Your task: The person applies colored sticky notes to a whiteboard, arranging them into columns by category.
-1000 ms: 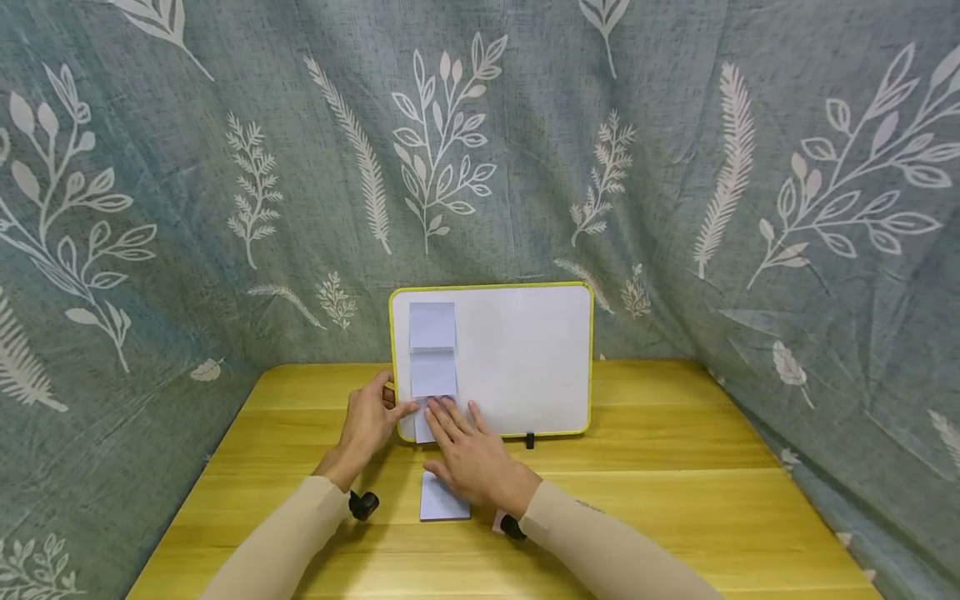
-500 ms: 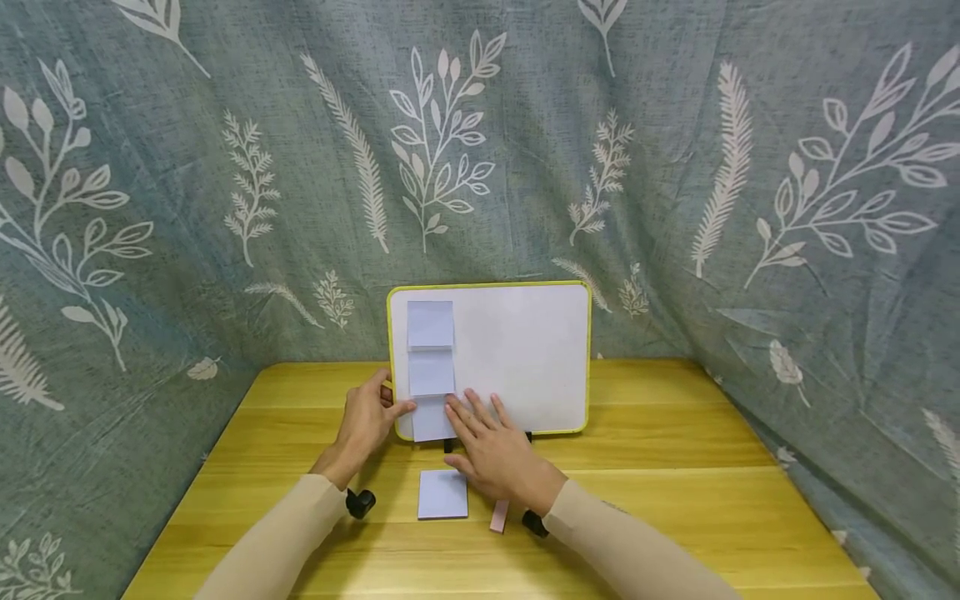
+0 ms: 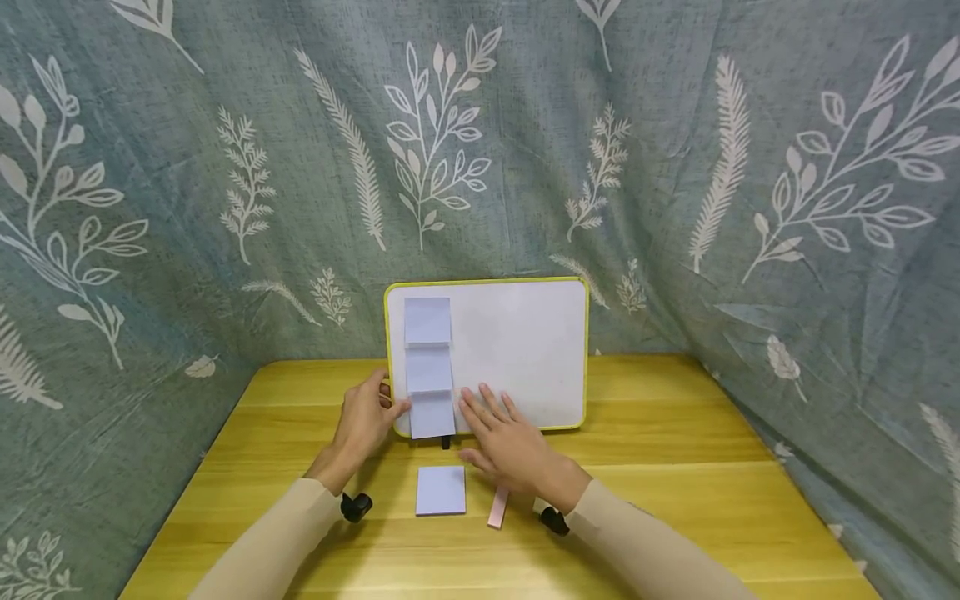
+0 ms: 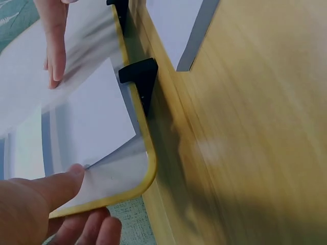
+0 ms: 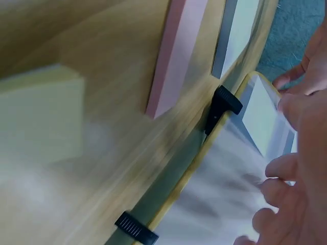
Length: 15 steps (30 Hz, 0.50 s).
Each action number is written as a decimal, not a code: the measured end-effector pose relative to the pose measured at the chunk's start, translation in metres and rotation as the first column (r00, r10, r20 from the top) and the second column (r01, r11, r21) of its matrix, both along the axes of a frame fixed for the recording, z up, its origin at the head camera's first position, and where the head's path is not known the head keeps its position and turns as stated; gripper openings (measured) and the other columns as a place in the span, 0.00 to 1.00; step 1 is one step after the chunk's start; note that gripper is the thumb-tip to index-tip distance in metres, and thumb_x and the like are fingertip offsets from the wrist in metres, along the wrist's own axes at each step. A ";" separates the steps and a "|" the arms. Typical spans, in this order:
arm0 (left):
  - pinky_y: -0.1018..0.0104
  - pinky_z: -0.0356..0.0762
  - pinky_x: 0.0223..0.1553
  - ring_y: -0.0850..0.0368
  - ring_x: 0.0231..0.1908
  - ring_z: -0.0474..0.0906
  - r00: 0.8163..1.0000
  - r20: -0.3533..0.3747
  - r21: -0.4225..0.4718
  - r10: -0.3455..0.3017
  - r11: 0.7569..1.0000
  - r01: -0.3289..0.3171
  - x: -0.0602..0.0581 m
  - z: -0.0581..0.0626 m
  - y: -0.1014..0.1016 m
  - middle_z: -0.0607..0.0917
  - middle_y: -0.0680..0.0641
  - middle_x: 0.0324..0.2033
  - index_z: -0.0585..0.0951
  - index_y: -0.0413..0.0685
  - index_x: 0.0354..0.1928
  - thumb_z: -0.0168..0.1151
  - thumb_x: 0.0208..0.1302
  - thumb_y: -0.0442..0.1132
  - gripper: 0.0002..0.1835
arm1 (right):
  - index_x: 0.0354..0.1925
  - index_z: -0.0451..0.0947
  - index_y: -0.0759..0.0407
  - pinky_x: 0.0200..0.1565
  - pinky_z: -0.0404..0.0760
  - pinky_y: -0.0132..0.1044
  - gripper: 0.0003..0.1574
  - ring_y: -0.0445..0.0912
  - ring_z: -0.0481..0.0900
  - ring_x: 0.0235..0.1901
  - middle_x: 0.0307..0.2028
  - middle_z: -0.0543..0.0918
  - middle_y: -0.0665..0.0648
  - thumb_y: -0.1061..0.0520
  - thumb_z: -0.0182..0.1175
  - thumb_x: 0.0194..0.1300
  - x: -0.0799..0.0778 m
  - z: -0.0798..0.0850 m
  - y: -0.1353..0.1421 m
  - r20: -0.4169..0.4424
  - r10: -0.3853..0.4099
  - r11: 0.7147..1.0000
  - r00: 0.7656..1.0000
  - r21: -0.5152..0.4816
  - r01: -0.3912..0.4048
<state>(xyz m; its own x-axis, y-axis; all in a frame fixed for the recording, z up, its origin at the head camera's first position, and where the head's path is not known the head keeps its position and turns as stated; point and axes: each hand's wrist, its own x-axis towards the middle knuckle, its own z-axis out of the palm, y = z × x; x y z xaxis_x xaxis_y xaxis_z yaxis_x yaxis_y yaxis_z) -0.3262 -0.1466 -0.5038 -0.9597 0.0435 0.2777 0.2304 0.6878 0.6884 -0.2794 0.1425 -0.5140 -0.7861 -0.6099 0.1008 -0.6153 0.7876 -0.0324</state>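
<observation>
A whiteboard [image 3: 521,350] with a yellow frame stands upright on two black feet. Down its left side run three pale lavender sticky notes in a column; the lowest note [image 3: 432,415] reaches over the bottom frame, its lower part lifting off the board in the left wrist view. My left hand [image 3: 363,417] grips the board's left edge, thumb [image 4: 69,178] on the front beside the lowest note and fingers behind. To the right of that note is my right hand [image 3: 517,450], fingers spread and fairly straight, fingertips at the board's surface, holding nothing.
A pad of lavender sticky notes [image 3: 441,490] lies on the wooden table before the board. Right of it are a narrow pink pad [image 3: 498,507] and, partly under the right wrist, a pale yellow pad [image 5: 41,120]. A patterned curtain [image 3: 480,167] hangs behind.
My right hand has slid right off the lowest note onto the bare board, uncovering the note and the pink pad. The left hand keeps its grip on the edge.
</observation>
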 end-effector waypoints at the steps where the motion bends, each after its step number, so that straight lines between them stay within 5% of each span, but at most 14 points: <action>1: 0.47 0.96 0.50 0.39 0.50 0.95 1.000 0.002 0.004 0.001 1.000 -0.001 0.001 0.000 0.000 0.92 0.33 0.53 0.80 0.34 0.75 0.83 0.74 0.37 0.33 | 0.96 0.49 0.61 0.94 0.49 0.65 0.52 0.63 0.43 0.96 0.96 0.48 0.61 0.33 0.48 0.95 0.001 0.002 0.002 0.004 0.009 1.000 1.000 -0.026 -0.009; 6: 0.44 0.95 0.51 0.38 0.54 0.93 0.999 -0.012 -0.020 0.041 0.999 -0.041 0.011 0.001 -0.001 0.88 0.33 0.63 0.75 0.37 0.82 0.82 0.76 0.41 0.39 | 0.93 0.57 0.66 0.93 0.57 0.62 0.47 0.66 0.53 0.94 0.93 0.59 0.67 0.39 0.52 0.96 0.004 0.005 0.015 -0.024 0.049 0.991 0.998 -0.121 -0.052; 11: 0.44 0.91 0.48 0.40 0.56 0.91 0.993 -0.041 -0.069 0.112 0.991 -0.114 0.028 0.004 -0.001 0.82 0.36 0.66 0.76 0.42 0.78 0.82 0.77 0.45 0.36 | 0.91 0.62 0.67 0.90 0.66 0.62 0.45 0.67 0.63 0.91 0.90 0.67 0.69 0.42 0.57 0.94 0.008 0.005 0.026 -0.036 0.050 0.980 0.998 -0.192 -0.056; 15: 0.48 0.91 0.46 0.41 0.55 0.90 0.994 -0.084 -0.105 0.067 0.992 -0.076 0.042 0.004 0.002 0.83 0.38 0.62 0.80 0.43 0.70 0.83 0.76 0.45 0.29 | 0.87 0.69 0.66 0.83 0.78 0.61 0.41 0.65 0.75 0.85 0.85 0.75 0.68 0.44 0.62 0.92 0.014 0.006 0.036 -0.060 0.044 0.968 0.997 -0.244 -0.058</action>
<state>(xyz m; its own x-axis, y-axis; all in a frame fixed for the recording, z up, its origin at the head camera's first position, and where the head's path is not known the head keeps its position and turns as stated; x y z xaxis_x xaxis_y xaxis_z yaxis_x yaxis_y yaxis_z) -0.2839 -0.1448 -0.4997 -0.9364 0.0093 0.3509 0.2292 0.7734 0.5910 -0.2656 0.1782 -0.5082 -0.7440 -0.6004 0.2933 -0.6604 0.7274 -0.1864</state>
